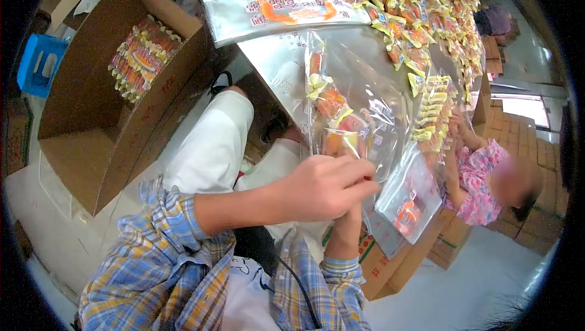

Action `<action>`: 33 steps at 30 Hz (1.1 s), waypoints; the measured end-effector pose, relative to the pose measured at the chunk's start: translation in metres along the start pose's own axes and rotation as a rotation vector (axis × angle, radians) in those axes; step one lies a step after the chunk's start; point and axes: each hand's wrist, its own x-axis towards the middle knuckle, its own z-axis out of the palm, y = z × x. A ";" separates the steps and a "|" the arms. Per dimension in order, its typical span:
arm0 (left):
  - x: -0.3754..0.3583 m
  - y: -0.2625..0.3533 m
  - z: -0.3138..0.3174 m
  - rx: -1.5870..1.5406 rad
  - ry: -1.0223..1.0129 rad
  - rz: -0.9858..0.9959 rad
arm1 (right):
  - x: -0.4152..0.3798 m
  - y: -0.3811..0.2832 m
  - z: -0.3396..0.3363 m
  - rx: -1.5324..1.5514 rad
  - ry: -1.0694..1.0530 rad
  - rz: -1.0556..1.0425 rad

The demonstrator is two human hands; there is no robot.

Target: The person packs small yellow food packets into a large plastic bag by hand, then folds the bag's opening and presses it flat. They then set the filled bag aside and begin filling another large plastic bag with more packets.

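A clear plastic bag (384, 109) lies on the metal table, with several wrapped snack packets (332, 102) in a row inside it. At the bag's near edge, my left hand (329, 188) is closed, its fingers pinched together on the plastic. My right hand (351, 218) is just below and behind it, mostly covered by the left, so its fingers are hidden. Right beside the hands rests a stack of flat printed bags (408, 206). Beyond lies a large printed clear bag (286, 5) with orange lettering.
Many yellow-wrapped packets (426, 17) are heaped across the far table (277, 66). An open cardboard box (85, 148) at left holds a filled pack (144, 58). A blue crate (41, 65) stands behind it. A co-worker in a pink top (478, 176) handles lined-up packets (434, 112) at right.
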 end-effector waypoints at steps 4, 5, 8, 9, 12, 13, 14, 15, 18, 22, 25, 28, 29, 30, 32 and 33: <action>-0.001 0.003 0.000 0.005 0.027 0.031 | -0.005 -0.018 0.001 -0.075 0.106 -0.226; -0.001 0.003 -0.002 0.018 0.022 0.039 | 0.002 -0.011 -0.011 -0.481 0.116 -0.380; 0.002 0.002 -0.001 -0.002 0.039 0.063 | 0.018 -0.017 -0.004 -0.793 0.126 -0.494; 0.000 0.002 0.001 -0.021 0.047 0.056 | 0.024 -0.023 -0.001 -0.794 0.136 -0.442; -0.002 -0.002 0.004 -0.065 0.028 0.049 | 0.049 -0.036 0.007 -0.845 0.178 -0.358; -0.004 -0.002 0.000 -0.072 -0.010 0.046 | 0.058 -0.038 0.008 -0.891 0.195 -0.367; -0.006 -0.002 -0.004 -0.075 -0.047 0.042 | 0.070 -0.040 0.007 -0.935 0.210 -0.376; -0.005 -0.003 -0.006 -0.068 -0.032 0.052 | 0.088 -0.027 -0.003 -1.005 0.192 -0.460; -0.007 -0.002 -0.008 -0.072 -0.022 0.042 | 0.098 -0.029 -0.006 -1.281 0.142 -0.703; -0.008 -0.008 -0.012 -0.110 -0.006 -0.014 | 0.086 -0.024 -0.015 -1.348 -0.227 -0.675; -0.010 -0.007 -0.007 -0.159 0.007 -0.013 | 0.088 -0.006 -0.021 -1.304 -0.098 -0.708; -0.014 -0.009 -0.001 -0.189 0.001 -0.001 | 0.094 0.000 -0.017 -0.989 0.076 -0.667; -0.016 -0.008 0.002 -0.200 0.000 0.002 | 0.093 0.003 -0.009 -0.786 0.154 -0.530; -0.016 -0.006 0.005 -0.215 -0.008 -0.014 | 0.092 -0.001 0.001 -0.583 0.235 -0.394; -0.015 -0.004 0.008 -0.242 -0.023 -0.037 | 0.095 -0.015 0.015 -0.687 0.168 -0.464; -0.015 -0.003 0.007 -0.229 -0.032 -0.033 | 0.093 -0.020 0.023 -0.667 0.145 -0.402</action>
